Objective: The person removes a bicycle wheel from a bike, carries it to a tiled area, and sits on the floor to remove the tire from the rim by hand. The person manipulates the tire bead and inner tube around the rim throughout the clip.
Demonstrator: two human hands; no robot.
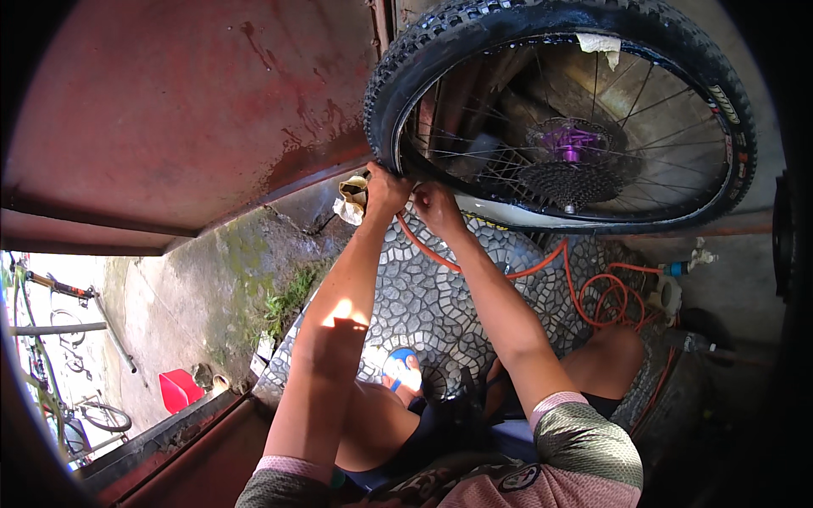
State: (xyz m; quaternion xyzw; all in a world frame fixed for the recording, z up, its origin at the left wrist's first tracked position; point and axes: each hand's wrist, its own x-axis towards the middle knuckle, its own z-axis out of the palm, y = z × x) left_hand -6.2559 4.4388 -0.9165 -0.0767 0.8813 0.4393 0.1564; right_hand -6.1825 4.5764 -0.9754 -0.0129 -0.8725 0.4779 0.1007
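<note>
A bicycle wheel (559,222) with a knobby black tyre and a purple hub stands tilted in front of me. My left hand (388,190) is closed at the wheel's lower left edge, thumb side against the tyre. Beside it, my right hand (435,208) has its fingers curled together near the rim; what they hold, if anything, is hidden. An orange hose (421,244) rises toward both hands, and its end is out of sight there. The black cassette (569,184) sits at the wheel's centre. Over the top of the rim hangs a torn whitish scrap (600,46).
Stone-patterned flooring (406,296) lies below, with my blue sandal (400,362) on it. Hose coils (611,298) and a blue fitting (675,268) are at the right. A red metal panel (195,110) fills the upper left. A red container (179,389) stands lower left, near parked bicycles (106,415).
</note>
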